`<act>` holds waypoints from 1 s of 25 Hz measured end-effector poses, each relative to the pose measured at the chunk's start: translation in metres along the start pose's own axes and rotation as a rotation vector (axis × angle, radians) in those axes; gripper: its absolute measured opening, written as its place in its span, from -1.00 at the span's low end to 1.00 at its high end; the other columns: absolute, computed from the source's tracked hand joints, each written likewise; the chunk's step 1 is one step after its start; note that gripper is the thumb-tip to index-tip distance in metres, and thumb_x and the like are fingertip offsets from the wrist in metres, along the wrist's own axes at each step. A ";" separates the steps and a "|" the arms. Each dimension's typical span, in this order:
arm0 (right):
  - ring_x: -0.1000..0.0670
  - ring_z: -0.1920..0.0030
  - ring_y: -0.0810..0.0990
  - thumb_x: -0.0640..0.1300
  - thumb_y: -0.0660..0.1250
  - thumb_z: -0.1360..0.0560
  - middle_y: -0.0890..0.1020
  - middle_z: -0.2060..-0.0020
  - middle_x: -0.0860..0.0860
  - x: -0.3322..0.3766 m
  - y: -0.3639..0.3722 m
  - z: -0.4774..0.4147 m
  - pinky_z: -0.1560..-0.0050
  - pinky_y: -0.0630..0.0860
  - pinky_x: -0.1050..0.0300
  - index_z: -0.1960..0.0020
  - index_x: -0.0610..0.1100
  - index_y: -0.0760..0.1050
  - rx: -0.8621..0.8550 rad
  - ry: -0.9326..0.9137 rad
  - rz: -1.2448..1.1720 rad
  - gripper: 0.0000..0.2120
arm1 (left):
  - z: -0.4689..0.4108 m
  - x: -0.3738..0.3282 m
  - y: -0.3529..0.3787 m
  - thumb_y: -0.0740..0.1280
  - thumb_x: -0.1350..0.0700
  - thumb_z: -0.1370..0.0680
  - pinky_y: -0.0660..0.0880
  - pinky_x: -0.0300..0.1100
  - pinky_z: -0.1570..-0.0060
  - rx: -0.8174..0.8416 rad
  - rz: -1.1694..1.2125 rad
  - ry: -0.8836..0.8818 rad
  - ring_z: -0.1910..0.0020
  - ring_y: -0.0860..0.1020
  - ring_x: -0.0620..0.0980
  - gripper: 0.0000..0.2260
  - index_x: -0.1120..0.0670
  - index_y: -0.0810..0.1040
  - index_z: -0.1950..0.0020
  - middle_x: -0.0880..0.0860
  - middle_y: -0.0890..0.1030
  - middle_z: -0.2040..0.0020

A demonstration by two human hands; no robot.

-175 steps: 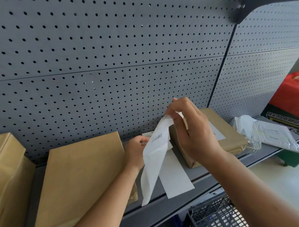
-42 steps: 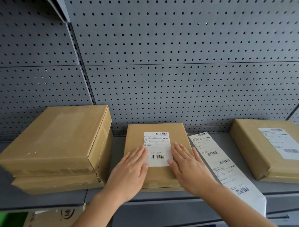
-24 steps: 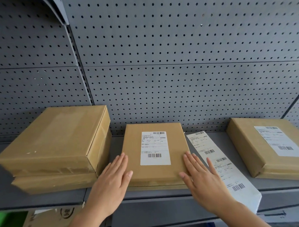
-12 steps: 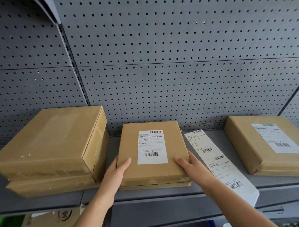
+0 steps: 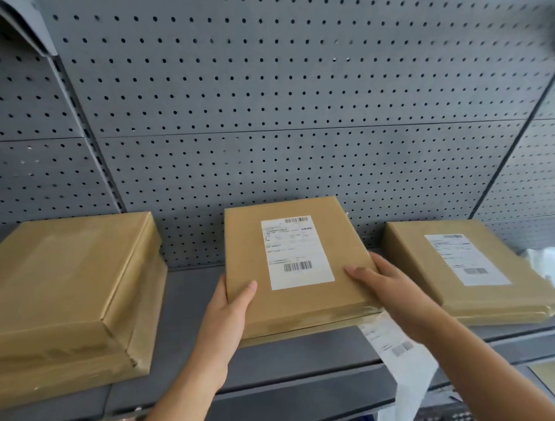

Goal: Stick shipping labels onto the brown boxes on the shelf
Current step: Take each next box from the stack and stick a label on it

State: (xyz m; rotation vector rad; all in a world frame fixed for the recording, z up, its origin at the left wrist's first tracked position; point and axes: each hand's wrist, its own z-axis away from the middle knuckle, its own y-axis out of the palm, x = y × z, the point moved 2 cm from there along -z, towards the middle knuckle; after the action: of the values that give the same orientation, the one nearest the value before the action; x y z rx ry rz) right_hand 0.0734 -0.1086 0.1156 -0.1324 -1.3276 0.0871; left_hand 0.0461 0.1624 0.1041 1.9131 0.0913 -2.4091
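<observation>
I am looking through a head camera at a grey metal shelf (image 5: 191, 312) backed by a grey board full of small holes (image 5: 297, 114). My left hand (image 5: 225, 317) grasps the left edge of a flat brown box (image 5: 249, 256) near the middle of the shelf, thumb on top and fingers hidden underneath. My right hand (image 5: 387, 288) grasps the box's right edge the same way, thumb lying across the top. The box tilts, its far end raised toward the board; I cannot tell whether its near edge touches the shelf. A white shipping label (image 5: 297, 252) with barcodes is stuck on its top. Toward the left end of the shelf sits a larger brown box (image 5: 60, 293) with no label showing. Toward the right end lies another flat brown box (image 5: 432, 283) with its own label (image 5: 466, 259). A strip of labels (image 5: 400, 361) hangs over the shelf's front edge beneath my right wrist. At the right end sits crumpled white plastic (image 5: 552, 268).
</observation>
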 end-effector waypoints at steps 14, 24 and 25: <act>-0.09 -0.05 0.69 0.01 0.37 -0.56 0.73 -0.08 -0.07 0.015 -0.277 0.024 -0.04 0.56 0.05 -0.24 -0.03 0.61 -0.411 -0.057 -0.013 -0.72 | -0.011 -0.058 0.248 0.23 -0.18 -0.64 0.41 -0.14 -0.22 0.458 -0.182 0.178 -0.27 0.53 -0.12 -0.59 -0.19 0.36 -0.49 -0.20 0.58 -0.28; -0.04 0.06 0.65 -0.08 0.33 -0.60 0.70 -0.01 -0.07 -0.025 -0.346 -0.005 0.05 0.54 0.14 -0.16 -0.04 0.61 -0.446 0.047 -0.049 -0.83 | -0.026 -0.026 0.334 0.20 -0.19 -0.64 0.38 -0.21 -0.17 0.442 -0.316 0.111 -0.19 0.52 -0.08 -0.53 -0.02 0.37 -0.50 -0.02 0.58 -0.34; -0.03 0.07 0.65 -0.07 0.33 -0.60 0.70 -0.02 -0.07 -0.029 -0.346 -0.009 0.08 0.54 0.15 -0.17 -0.05 0.61 -0.430 0.050 -0.054 -0.82 | -0.026 -0.024 0.336 0.21 -0.19 -0.64 0.38 -0.22 -0.15 0.425 -0.330 0.124 -0.16 0.51 -0.09 -0.53 -0.02 0.38 -0.50 -0.03 0.58 -0.32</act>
State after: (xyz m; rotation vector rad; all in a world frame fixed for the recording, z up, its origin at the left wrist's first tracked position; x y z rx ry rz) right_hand 0.0707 -0.4557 0.1358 -0.4595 -1.2837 -0.2475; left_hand 0.1058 -0.1695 0.1189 2.3967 -0.1198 -2.6881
